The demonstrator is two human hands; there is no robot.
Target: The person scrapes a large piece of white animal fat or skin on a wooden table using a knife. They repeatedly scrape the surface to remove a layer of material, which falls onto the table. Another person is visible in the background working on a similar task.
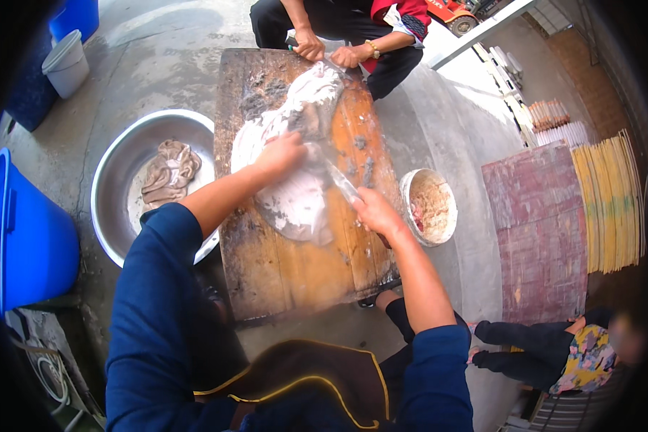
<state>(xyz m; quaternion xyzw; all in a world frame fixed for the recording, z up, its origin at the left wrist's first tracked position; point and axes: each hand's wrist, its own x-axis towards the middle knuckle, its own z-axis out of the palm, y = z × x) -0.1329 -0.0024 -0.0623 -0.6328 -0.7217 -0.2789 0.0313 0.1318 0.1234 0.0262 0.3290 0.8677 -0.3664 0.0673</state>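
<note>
A wet, white-and-grey sheet that looks like animal hide or stomach (295, 201) lies spread along a worn wooden board (295, 277). My left hand (282, 153) is over its middle, blurred by motion, so its fingers cannot be made out. In my right hand (376, 213) is a knife, closed in my fingers; its pale blade (342, 181) points up and left toward the sheet's right edge. Across the board a co-worker's hands (327, 52) work at the far end of the same sheet, one of them on a green-tipped handle.
Left of the board stands a wide metal basin (111, 169) with brownish folded pieces (170, 173) in it. A white bucket of pale scraps (430, 205) stands at the right. Blue tubs (39, 237) line the left side; another person (547, 345) is at lower right.
</note>
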